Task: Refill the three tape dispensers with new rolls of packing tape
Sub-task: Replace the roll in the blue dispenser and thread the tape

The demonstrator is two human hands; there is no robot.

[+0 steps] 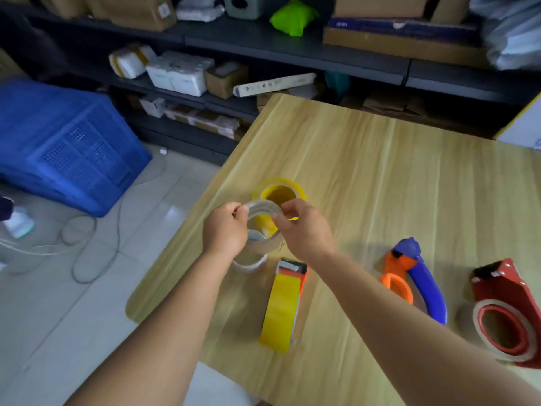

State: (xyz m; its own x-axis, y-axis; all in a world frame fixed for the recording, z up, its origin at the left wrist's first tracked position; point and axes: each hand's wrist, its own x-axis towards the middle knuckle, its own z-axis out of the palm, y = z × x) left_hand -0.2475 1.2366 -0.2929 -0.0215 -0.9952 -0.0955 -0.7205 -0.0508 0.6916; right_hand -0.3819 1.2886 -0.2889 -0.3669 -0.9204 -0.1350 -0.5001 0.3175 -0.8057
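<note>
My left hand [224, 230] and my right hand [303, 228] both pinch a pale, nearly used-up tape ring [263, 207] held just above the wooden table [380, 159]. Behind it stands a yellow tape roll [279, 194]. Under my hands sit a brown cardboard core [270, 241] and a clear roll [250, 263]. A dispenser loaded with yellow tape [285, 303] lies in front of them. To the right lie an orange and blue dispenser [412, 276] with a bare hub, and a red dispenser [503, 312] holding a thin ring.
A blue plastic crate [64, 142] rests on the tiled floor at left, with loose cables [87, 244] beside it. Dark shelves [292, 45] packed with parcels and boxes run behind the table. A white box [524, 127] stands at the table's far right corner.
</note>
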